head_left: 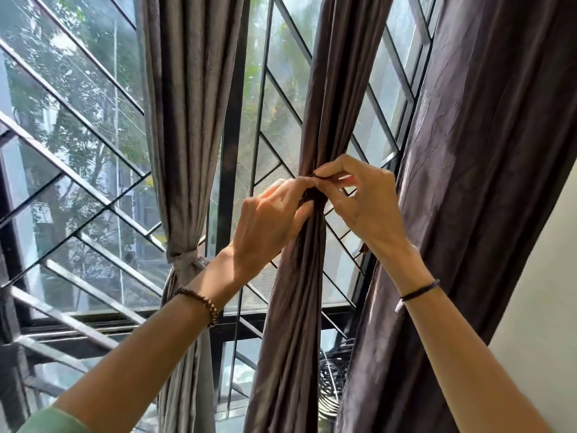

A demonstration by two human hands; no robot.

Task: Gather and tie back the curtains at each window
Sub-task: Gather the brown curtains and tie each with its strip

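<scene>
A dark brown curtain [324, 98] hangs gathered into a narrow bundle in the middle of the window. My left hand [268, 223] grips the bundle at its pinched waist from the left. My right hand [365, 198] pinches a thin dark tie-back [315, 195] wrapped around that waist, with thumb and forefinger at its top. Left of it, a grey curtain [190, 104] hangs with a knotted tie [184, 259] around it. At the right, a wide brown curtain [487, 170] hangs loose and untied.
Black diagonal window bars [81, 110] and a mesh screen fill the window behind the curtains. A coil of black cable [332, 375] lies near the sill between the middle and right curtains. A pale wall [543, 292] is at the far right.
</scene>
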